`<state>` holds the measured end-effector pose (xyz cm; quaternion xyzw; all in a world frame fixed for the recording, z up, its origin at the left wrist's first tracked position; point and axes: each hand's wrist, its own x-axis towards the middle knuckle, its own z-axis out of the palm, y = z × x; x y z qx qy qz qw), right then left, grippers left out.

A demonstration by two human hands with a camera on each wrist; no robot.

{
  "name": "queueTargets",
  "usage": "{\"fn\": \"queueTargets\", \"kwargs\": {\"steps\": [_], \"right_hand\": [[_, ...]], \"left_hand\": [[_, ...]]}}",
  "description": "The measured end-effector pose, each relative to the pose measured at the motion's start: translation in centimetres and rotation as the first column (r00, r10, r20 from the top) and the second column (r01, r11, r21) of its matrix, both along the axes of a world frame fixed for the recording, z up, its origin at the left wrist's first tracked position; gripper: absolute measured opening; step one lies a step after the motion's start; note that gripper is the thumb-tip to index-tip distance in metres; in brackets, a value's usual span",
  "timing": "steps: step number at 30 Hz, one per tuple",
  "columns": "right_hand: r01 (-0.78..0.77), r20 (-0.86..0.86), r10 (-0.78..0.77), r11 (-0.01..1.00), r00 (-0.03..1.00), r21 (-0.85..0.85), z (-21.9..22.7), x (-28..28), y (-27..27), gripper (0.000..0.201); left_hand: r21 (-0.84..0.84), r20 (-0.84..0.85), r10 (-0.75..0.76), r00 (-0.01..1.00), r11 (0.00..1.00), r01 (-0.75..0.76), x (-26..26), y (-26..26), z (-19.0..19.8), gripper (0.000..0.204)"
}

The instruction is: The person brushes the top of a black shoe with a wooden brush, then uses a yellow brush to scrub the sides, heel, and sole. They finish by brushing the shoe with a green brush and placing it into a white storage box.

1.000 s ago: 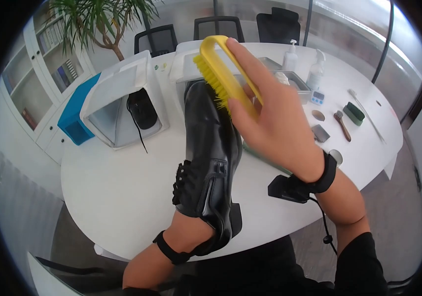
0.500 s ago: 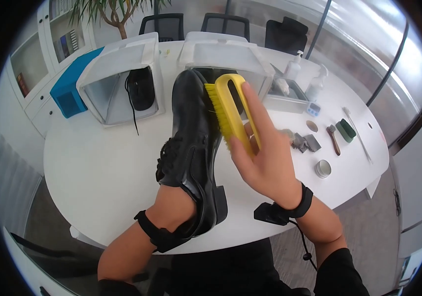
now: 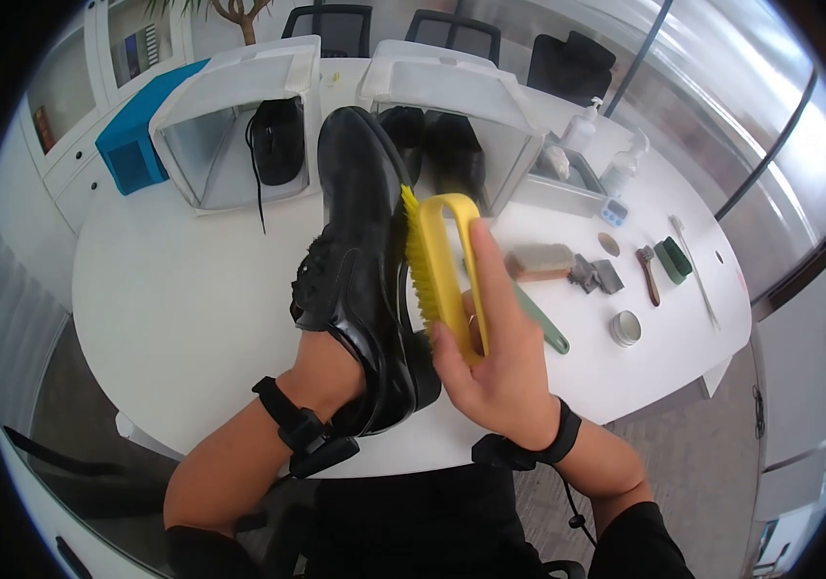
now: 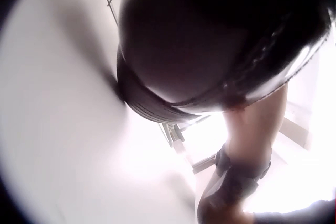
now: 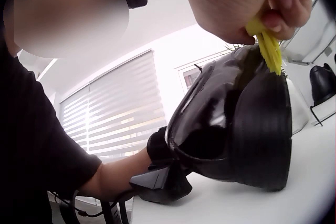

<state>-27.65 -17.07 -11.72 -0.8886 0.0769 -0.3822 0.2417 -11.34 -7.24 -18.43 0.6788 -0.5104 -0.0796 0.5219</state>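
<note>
A glossy black lace-up shoe (image 3: 360,193) is held up over the table, toe pointing away, with my left hand (image 3: 326,370) inside its opening and the fingers hidden. My right hand (image 3: 502,367) grips a yellow brush (image 3: 450,275) by its looped handle. The yellow bristles lie against the right side of the shoe, around its middle. In the right wrist view, fingers of my right hand (image 5: 247,3) curl round the brush (image 5: 270,53) above the shoe (image 5: 210,124). The dark shoe (image 4: 199,40) fills much of the left wrist view.
Behind the shoe stand two white boxes, one (image 3: 181,164) with a black shoe inside, the other (image 3: 519,145) with two. On the right lie a wooden-backed brush (image 3: 538,261), a green handle (image 3: 548,326), a round tin (image 3: 625,329), a small brush (image 3: 648,275) and a metal tray (image 3: 563,193).
The brush has moved along the shoe's right side from near the toe towards the heel. The head view has shifted, and both shoe and hands now appear lower and further left.
</note>
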Motion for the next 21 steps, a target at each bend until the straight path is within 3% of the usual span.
{"fn": "queueTargets", "kwargs": {"steps": [1,3,5,6,8,12,14,15,16,18,19,21], "right_hand": [[-0.004,-0.005,0.004,1.000,1.000,0.004,-0.2,-0.2,0.2,0.091],[-0.004,-0.029,0.005,1.000,1.000,0.023,-0.3,-0.5,0.7,0.092],[0.000,-0.054,0.003,0.999,0.999,0.043,-0.5,-1.1,1.4,0.092],[-0.017,-0.089,0.027,0.994,0.996,0.112,-0.6,-1.4,1.8,0.092],[-0.033,-0.126,0.056,0.983,0.990,0.181,-0.5,-1.8,2.3,0.092],[-0.086,-0.136,0.116,0.974,0.984,0.210,0.1,-2.6,2.1,0.091],[-0.091,-0.169,0.133,0.968,0.977,0.234,0.3,-3.3,1.9,0.091],[-0.082,-0.226,0.144,0.962,0.963,0.262,0.3,-3.8,1.9,0.090],[-0.071,-0.281,0.155,0.955,0.947,0.288,0.3,-4.0,1.9,0.088],[-0.081,-0.283,0.161,0.958,0.945,0.275,0.1,-4.4,2.0,0.089],[-0.093,-0.279,0.167,0.961,0.946,0.259,0.0,-4.6,2.0,0.089],[-0.085,-0.294,0.165,0.960,0.941,0.267,-0.1,-5.1,2.2,0.089]], "left_hand": [[-0.132,-0.345,-0.170,0.923,0.982,0.131,0.0,0.0,0.0,0.038],[-0.300,-0.620,-0.349,0.702,0.933,0.199,0.1,-0.1,-0.3,0.037],[-0.587,-0.776,-0.598,0.200,0.801,0.117,0.3,-0.2,-1.1,0.035],[-0.587,-0.778,-0.597,0.197,0.802,0.113,0.5,-0.1,-1.4,0.035],[-0.434,-0.543,-0.454,0.707,0.872,0.227,0.9,0.3,-1.9,0.035],[-0.352,-0.504,-0.339,0.794,0.921,0.170,1.2,0.2,-2.5,0.035],[-0.615,-0.662,-0.640,0.392,0.762,0.206,1.4,0.2,-2.3,0.037],[-0.613,-0.667,-0.637,0.386,0.764,0.202,1.5,0.3,-2.5,0.037],[-0.666,-0.676,-0.694,0.250,0.720,0.195,1.7,0.3,-2.6,0.038],[-0.718,-0.667,-0.737,0.105,0.674,0.175,2.0,0.5,-2.9,0.039],[-0.582,-0.672,-0.624,0.398,0.778,0.237,2.1,0.7,-3.1,0.039],[-0.423,-0.592,-0.470,0.655,0.873,0.244,2.2,0.7,-3.4,0.039]]}}
